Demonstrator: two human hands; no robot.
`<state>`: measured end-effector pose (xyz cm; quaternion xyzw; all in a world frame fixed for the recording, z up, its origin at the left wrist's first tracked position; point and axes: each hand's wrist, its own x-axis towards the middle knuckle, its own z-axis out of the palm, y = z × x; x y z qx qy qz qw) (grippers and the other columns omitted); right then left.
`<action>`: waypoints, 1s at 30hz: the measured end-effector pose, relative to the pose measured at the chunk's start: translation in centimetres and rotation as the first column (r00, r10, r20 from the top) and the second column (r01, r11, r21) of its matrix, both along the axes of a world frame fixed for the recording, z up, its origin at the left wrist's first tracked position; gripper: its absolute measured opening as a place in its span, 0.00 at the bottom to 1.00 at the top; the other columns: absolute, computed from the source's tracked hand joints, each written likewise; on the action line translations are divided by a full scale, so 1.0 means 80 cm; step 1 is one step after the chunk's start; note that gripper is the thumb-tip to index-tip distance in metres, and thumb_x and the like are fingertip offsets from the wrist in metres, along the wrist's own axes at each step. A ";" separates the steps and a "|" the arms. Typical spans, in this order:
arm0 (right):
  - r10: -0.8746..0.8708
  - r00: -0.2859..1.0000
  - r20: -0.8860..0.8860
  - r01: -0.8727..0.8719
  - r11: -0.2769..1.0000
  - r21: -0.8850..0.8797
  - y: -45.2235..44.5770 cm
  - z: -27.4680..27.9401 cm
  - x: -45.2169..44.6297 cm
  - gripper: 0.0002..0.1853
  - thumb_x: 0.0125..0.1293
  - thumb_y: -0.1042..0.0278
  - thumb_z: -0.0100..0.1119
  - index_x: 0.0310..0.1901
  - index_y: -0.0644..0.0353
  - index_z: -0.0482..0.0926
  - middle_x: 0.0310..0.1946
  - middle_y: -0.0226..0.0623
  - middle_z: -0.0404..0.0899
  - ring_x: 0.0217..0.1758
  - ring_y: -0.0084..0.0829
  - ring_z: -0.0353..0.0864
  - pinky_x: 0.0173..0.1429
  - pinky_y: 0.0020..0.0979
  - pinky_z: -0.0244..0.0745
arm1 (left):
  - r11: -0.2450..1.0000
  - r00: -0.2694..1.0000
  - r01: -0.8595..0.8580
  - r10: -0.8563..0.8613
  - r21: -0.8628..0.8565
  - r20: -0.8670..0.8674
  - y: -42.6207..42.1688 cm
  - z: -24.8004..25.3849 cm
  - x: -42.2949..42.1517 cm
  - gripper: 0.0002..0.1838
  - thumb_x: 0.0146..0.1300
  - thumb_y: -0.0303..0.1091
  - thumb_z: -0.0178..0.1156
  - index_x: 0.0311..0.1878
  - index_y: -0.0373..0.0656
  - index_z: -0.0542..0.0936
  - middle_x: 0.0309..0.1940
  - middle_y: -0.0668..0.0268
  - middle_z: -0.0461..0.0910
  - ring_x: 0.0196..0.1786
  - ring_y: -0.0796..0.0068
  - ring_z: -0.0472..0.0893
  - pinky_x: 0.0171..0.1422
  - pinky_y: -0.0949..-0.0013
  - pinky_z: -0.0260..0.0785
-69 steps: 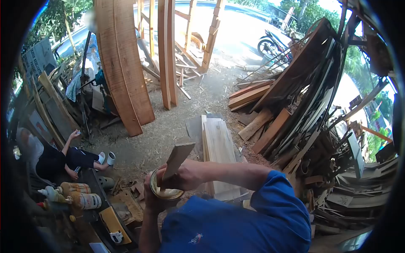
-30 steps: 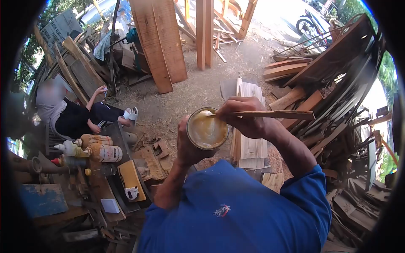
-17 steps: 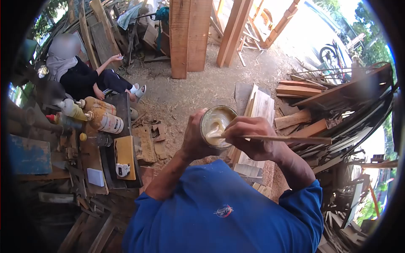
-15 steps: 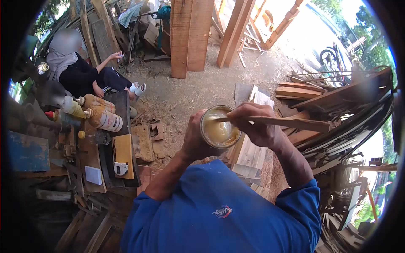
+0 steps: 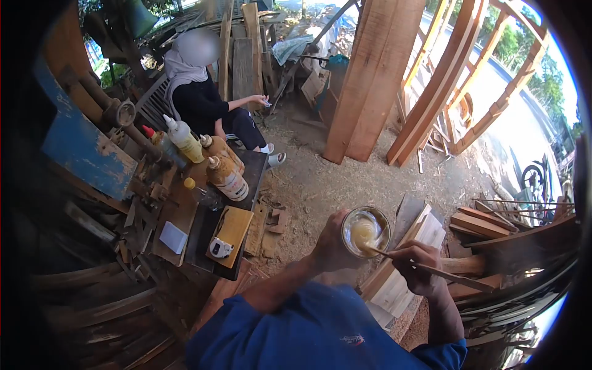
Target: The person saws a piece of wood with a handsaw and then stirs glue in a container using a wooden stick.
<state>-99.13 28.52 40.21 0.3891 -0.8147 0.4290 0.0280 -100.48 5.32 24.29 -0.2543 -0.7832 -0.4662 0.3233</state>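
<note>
My left hand [image 5: 328, 245] is wrapped round the side of a round, open-topped container [image 5: 388, 227], tilted so that its mouth faces me. Inside lies a thick, glossy cream-coloured paste [image 5: 362, 230], swirled at the middle. My right hand [image 5: 419, 266] is closed on a flat wooden stick [image 5: 459, 279]. The stick's thin tip is in the paste near the container's lower right rim, and its broad end sticks out past my hand to the right. Light wooden boards [image 5: 404, 277] lie beneath my right hand.
On a dark table [image 5: 256, 179] to the left stand several bottles [image 5: 228, 179], with a tape measure [image 5: 221, 248] on a yellowish board [image 5: 235, 225]. A person [image 5: 206, 102] sits behind it. Tall planks [image 5: 376, 80] rise ahead; stacked timber [image 5: 484, 222] lies at right.
My view has swung left, so the surroundings sit farther right. My right hand has drawn back from over the container's mouth, and the stick's tip has moved toward the near rim.
</note>
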 end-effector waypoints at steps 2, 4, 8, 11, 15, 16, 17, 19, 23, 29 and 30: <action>0.059 0.992 -0.115 -0.064 0.997 -0.039 -0.017 -0.007 -0.011 0.09 0.62 0.79 0.70 0.44 0.63 0.85 0.33 0.42 0.84 0.35 0.42 0.88 0.38 0.38 0.82 | 0.989 0.991 0.119 -0.123 0.089 0.043 0.021 -0.003 0.005 0.66 0.36 0.50 0.89 0.74 0.34 0.58 0.65 0.44 0.70 0.68 0.39 0.71 0.74 0.45 0.67; -0.036 0.991 -0.130 0.036 0.999 -0.004 -0.001 -0.001 -0.039 0.09 0.62 0.79 0.71 0.44 0.62 0.85 0.35 0.41 0.85 0.37 0.42 0.88 0.39 0.38 0.82 | 0.987 0.984 0.141 -0.148 0.074 0.095 0.030 0.000 0.011 0.66 0.37 0.51 0.88 0.74 0.34 0.58 0.64 0.46 0.71 0.68 0.40 0.71 0.75 0.46 0.66; -0.008 1.000 0.018 0.006 0.997 0.076 0.025 -0.002 -0.028 0.08 0.61 0.79 0.71 0.41 0.60 0.84 0.31 0.41 0.85 0.34 0.42 0.88 0.36 0.37 0.81 | 0.994 0.994 -0.039 0.049 -0.100 0.099 0.003 0.002 0.003 0.66 0.39 0.51 0.87 0.74 0.32 0.56 0.67 0.45 0.67 0.69 0.41 0.70 0.78 0.48 0.60; 0.122 0.987 -0.102 -0.124 0.992 -0.020 -0.003 -0.006 -0.020 0.10 0.57 0.79 0.71 0.40 0.59 0.85 0.32 0.39 0.85 0.33 0.39 0.88 0.36 0.36 0.81 | 0.993 0.985 0.101 -0.108 0.063 0.131 0.026 -0.006 0.008 0.65 0.39 0.51 0.87 0.74 0.33 0.57 0.67 0.45 0.66 0.71 0.42 0.67 0.78 0.47 0.60; -0.036 0.987 -0.156 0.037 0.999 -0.002 0.018 0.000 -0.050 0.11 0.56 0.79 0.71 0.41 0.61 0.85 0.32 0.41 0.85 0.32 0.41 0.87 0.36 0.36 0.81 | 0.991 0.986 0.105 -0.092 -0.085 0.141 0.014 0.015 0.012 0.64 0.40 0.51 0.86 0.74 0.32 0.58 0.68 0.45 0.66 0.72 0.42 0.67 0.79 0.47 0.58; -0.022 0.991 -0.129 0.024 1.000 0.013 0.028 -0.006 -0.047 0.11 0.56 0.79 0.72 0.41 0.61 0.85 0.31 0.42 0.84 0.32 0.41 0.87 0.35 0.36 0.81 | 0.993 0.988 0.082 -0.069 -0.090 0.141 0.007 0.016 0.011 0.64 0.40 0.51 0.86 0.74 0.32 0.58 0.68 0.45 0.66 0.72 0.42 0.67 0.79 0.47 0.58; 0.027 0.998 -0.064 -0.026 0.999 0.023 0.028 -0.007 -0.040 0.11 0.55 0.79 0.72 0.41 0.61 0.85 0.30 0.42 0.84 0.31 0.40 0.87 0.35 0.37 0.81 | 0.996 0.995 0.037 -0.029 -0.083 0.097 0.006 0.015 0.011 0.63 0.40 0.51 0.86 0.74 0.33 0.59 0.68 0.45 0.66 0.71 0.42 0.67 0.79 0.47 0.58; 0.138 0.990 0.012 -0.138 0.990 -0.017 0.024 -0.017 -0.025 0.11 0.54 0.79 0.74 0.40 0.59 0.84 0.31 0.40 0.85 0.33 0.40 0.88 0.36 0.37 0.81 | 0.998 0.994 0.058 -0.058 0.009 0.090 0.019 0.006 0.015 0.62 0.41 0.51 0.86 0.74 0.32 0.60 0.67 0.44 0.67 0.73 0.43 0.67 0.80 0.47 0.57; 0.094 0.990 -0.105 -0.096 0.995 -0.013 0.021 -0.008 -0.055 0.10 0.62 0.77 0.69 0.45 0.60 0.82 0.35 0.41 0.84 0.36 0.45 0.87 0.38 0.41 0.81 | 0.991 0.987 0.134 -0.136 0.023 0.086 0.045 0.008 0.024 0.65 0.42 0.50 0.87 0.75 0.32 0.56 0.67 0.44 0.70 0.71 0.45 0.72 0.77 0.48 0.63; 0.293 0.954 0.060 -0.288 0.954 -0.080 0.050 -0.010 -0.039 0.07 0.68 0.72 0.63 0.42 0.66 0.78 0.35 0.51 0.80 0.40 0.56 0.84 0.42 0.49 0.78 | 0.994 0.981 0.104 -0.108 0.034 0.160 0.056 -0.006 0.014 0.69 0.40 0.50 0.89 0.77 0.33 0.53 0.65 0.48 0.73 0.63 0.51 0.80 0.72 0.54 0.71; 0.311 0.948 0.066 -0.308 0.950 -0.049 0.046 -0.015 -0.043 0.07 0.68 0.72 0.62 0.42 0.66 0.78 0.38 0.52 0.81 0.43 0.57 0.84 0.45 0.49 0.78 | 0.990 0.982 0.138 -0.139 0.015 0.132 0.062 0.002 0.016 0.68 0.41 0.49 0.88 0.77 0.33 0.52 0.65 0.48 0.73 0.63 0.52 0.80 0.72 0.54 0.71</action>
